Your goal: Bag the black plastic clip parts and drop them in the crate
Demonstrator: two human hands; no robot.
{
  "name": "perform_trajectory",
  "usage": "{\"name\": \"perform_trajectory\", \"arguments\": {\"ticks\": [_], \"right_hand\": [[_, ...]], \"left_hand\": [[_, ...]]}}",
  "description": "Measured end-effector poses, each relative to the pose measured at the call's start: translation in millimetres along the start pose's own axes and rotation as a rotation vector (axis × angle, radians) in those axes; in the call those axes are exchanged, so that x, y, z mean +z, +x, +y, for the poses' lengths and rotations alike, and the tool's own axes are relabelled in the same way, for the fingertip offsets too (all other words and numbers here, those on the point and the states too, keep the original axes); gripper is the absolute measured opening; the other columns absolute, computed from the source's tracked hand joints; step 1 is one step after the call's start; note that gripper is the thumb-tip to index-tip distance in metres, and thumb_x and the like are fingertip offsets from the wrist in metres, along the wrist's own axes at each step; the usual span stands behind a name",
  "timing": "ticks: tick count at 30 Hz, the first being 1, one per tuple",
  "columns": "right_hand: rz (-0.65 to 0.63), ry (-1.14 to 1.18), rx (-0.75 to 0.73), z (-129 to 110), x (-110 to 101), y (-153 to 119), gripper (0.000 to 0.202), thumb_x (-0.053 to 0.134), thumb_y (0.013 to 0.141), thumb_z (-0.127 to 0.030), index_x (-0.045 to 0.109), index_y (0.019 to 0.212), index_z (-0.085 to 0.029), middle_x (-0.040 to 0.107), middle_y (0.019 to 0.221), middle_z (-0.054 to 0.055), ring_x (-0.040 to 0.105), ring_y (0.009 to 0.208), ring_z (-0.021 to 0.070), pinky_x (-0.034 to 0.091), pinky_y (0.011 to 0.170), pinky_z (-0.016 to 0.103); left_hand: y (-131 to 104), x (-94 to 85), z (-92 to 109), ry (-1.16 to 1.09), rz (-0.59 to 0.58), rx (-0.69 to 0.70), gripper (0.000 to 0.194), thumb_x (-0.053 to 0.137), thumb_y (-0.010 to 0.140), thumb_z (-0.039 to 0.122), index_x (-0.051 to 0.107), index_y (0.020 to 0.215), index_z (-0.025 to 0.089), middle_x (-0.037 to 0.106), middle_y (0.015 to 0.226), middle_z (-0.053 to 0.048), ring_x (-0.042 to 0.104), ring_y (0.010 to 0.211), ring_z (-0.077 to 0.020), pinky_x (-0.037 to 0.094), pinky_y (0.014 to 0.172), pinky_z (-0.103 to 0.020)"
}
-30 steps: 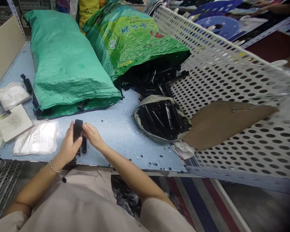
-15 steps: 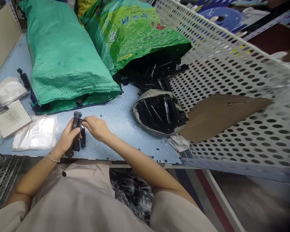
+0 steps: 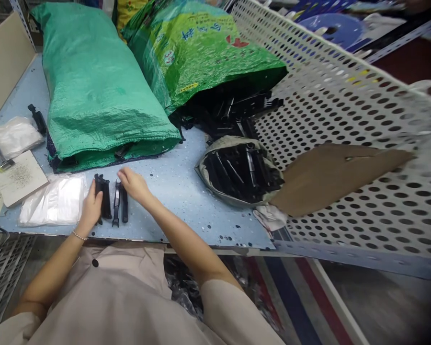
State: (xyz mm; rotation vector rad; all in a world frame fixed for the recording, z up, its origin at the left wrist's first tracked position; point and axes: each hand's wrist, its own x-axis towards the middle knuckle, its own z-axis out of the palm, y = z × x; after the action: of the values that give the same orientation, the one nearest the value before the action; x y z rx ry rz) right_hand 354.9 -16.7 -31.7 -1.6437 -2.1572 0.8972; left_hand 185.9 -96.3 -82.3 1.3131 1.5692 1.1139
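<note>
My left hand [image 3: 90, 209] is closed round a few long black plastic parts [image 3: 105, 199], bunched side by side near the front of the blue table. To the right of these, my right hand [image 3: 134, 184] has its fingers pinched at the upper end of a slim black plastic part [image 3: 117, 205] with a forked lower end. Another black piece [image 3: 124, 205] lies close beside that one, under the hand. A stack of clear plastic bags [image 3: 53, 201] lies just left of my left hand.
A green woven sack [image 3: 104, 81] and a printed green sack [image 3: 208, 52] lie behind my hands. Black parts spill from the printed sack, and more fill an open cloth bag [image 3: 237, 172]. A white perforated panel [image 3: 330, 115] borders the right side. At left lies a pale tile [image 3: 19, 177].
My hands have moved apart. The black parts, which were together between both hands, now show as a bunch in my left hand and a separate slim part at my right fingers.
</note>
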Motion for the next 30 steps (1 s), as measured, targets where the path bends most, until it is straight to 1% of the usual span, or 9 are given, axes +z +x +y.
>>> {"name": "perform_trajectory", "arguments": {"ticks": [2, 6, 10, 13, 15, 20, 23, 27, 30], "right_hand": [[0.155, -0.223, 0.048, 1, -10, 39, 0.043, 0.038, 0.102, -0.040, 0.045, 0.142, -0.024, 0.059, 0.124, 0.013, 0.063, 0.100, 0.0254, 0.046, 0.079, 0.032], [0.098, -0.455, 0.047, -4, -15, 69, 0.045, 0.040, 0.102, -0.037, 0.043, 0.144, -0.022, 0.053, 0.128, 0.016, 0.061, 0.104, 0.0274, 0.047, 0.079, 0.033], [0.068, -0.428, -0.184, -14, 3, 15, 0.039, 0.042, 0.101, -0.035, 0.050, 0.137, -0.020, 0.059, 0.114, 0.014, 0.059, 0.102, 0.0259, 0.047, 0.077, 0.032], [-0.036, -0.343, -0.535, -19, 15, -40, 0.034, 0.045, 0.101, -0.037, 0.055, 0.130, -0.023, 0.063, 0.107, 0.011, 0.060, 0.096, 0.0243, 0.048, 0.076, 0.032], [-0.015, -0.204, -0.627, -16, 15, -59, 0.035, 0.042, 0.102, -0.041, 0.053, 0.130, -0.023, 0.065, 0.106, 0.010, 0.061, 0.095, 0.0223, 0.049, 0.079, 0.032], [0.276, -0.018, -0.285, -2, 0, -42, 0.039, 0.030, 0.103, -0.046, 0.058, 0.109, -0.019, 0.065, 0.099, 0.011, 0.060, 0.096, 0.0230, 0.047, 0.084, 0.035], [0.172, 0.155, -0.274, -3, -1, -26, 0.042, 0.029, 0.102, -0.051, 0.055, 0.088, -0.021, 0.061, 0.085, 0.007, 0.057, 0.084, 0.0208, 0.046, 0.078, 0.034], [0.014, 0.545, -0.117, -10, 3, -31, 0.049, 0.019, 0.102, -0.056, 0.045, 0.078, -0.023, 0.045, 0.064, -0.001, 0.046, 0.059, 0.0148, 0.040, 0.058, 0.027], [-0.041, 0.395, -0.174, -12, 7, -51, 0.047, 0.023, 0.102, -0.057, 0.047, 0.081, -0.022, 0.050, 0.069, 0.000, 0.048, 0.063, 0.0150, 0.039, 0.061, 0.027]], "left_hand": [[-11, 15.6, -9, 0.015, -0.060, -0.005, 0.057, 0.049, 0.096, 0.038, 0.040, 0.150, 0.021, 0.038, 0.158, -0.012, 0.033, 0.148, -0.0265, 0.022, 0.124, -0.045], [-15, 27.8, -10, -0.067, -0.110, 0.009, 0.058, 0.057, 0.091, 0.037, 0.045, 0.146, 0.022, 0.032, 0.161, -0.011, 0.027, 0.151, -0.0262, 0.020, 0.125, -0.046], [15, 4.7, 6, -0.414, -0.070, -0.180, 0.059, 0.060, 0.090, 0.046, 0.047, 0.143, 0.022, 0.044, 0.153, -0.013, 0.046, 0.139, -0.0272, 0.038, 0.116, -0.046], [33, -12.2, 29, -0.611, -0.114, -0.300, 0.070, 0.064, 0.088, 0.048, 0.038, 0.148, 0.026, 0.058, 0.137, -0.013, 0.066, 0.108, -0.0224, 0.057, 0.088, -0.036], [32, -17.2, 47, -0.625, -0.162, -0.308, 0.074, 0.068, 0.085, 0.044, 0.036, 0.149, 0.027, 0.063, 0.126, -0.010, 0.068, 0.085, -0.0160, 0.057, 0.069, -0.028], [0, -14.5, 74, -0.590, -0.309, -0.228, 0.076, 0.063, 0.087, 0.043, 0.031, 0.153, 0.025, 0.064, 0.117, -0.009, 0.065, 0.075, -0.0135, 0.055, 0.063, -0.026], [-11, -9.9, 72, -0.447, -0.299, -0.118, 0.086, 0.063, 0.087, 0.046, 0.019, 0.158, 0.026, 0.061, 0.126, -0.012, 0.067, 0.086, -0.0180, 0.056, 0.070, -0.029], [-5, -10.9, 65, -0.282, -0.231, -0.006, 0.092, 0.071, 0.081, 0.043, 0.022, 0.157, 0.025, 0.059, 0.133, -0.013, 0.065, 0.104, -0.0236, 0.055, 0.086, -0.034], [6, -15.6, 68, -0.379, -0.180, -0.092, 0.080, 0.063, 0.086, 0.044, 0.028, 0.155, 0.023, 0.067, 0.113, -0.009, 0.067, 0.089, -0.0195, 0.056, 0.081, -0.034]]}}
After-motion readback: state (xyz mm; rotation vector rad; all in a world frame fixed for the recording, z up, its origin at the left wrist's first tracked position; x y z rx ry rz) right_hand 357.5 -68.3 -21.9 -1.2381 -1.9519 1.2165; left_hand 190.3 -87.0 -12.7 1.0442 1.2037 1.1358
